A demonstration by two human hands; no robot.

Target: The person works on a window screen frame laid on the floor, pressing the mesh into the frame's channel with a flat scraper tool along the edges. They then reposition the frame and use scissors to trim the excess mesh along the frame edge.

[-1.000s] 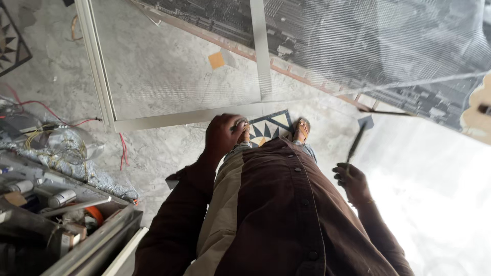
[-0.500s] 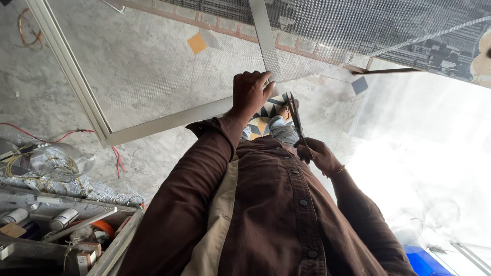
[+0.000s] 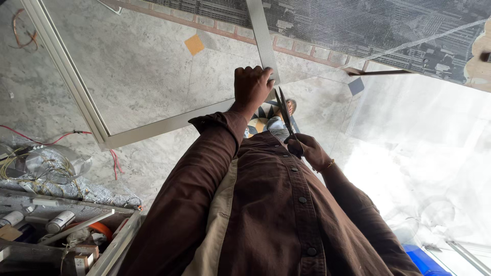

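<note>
The left hand (image 3: 251,86) is closed over the metal frame bar (image 3: 262,38) of a mesh screen panel, right where the upright bar meets the cross rail (image 3: 163,124), fingers curled over the edge and holding it firm. The right hand (image 3: 306,150) is wrapped around the handles of a pair of scissors (image 3: 284,111), whose dark blades point up toward the left hand's grip, just beside it and close to the bar. The blades look nearly closed, though the angle makes that hard to be sure of. The mesh (image 3: 143,66) stretches away from the gripped corner across the frame. This looks like the trimming step: one hand steadies the frame while the scissors come to the mesh edge. The next cut calls for the blades to open and line up along the bar, clear of the holding fingers.
</note>
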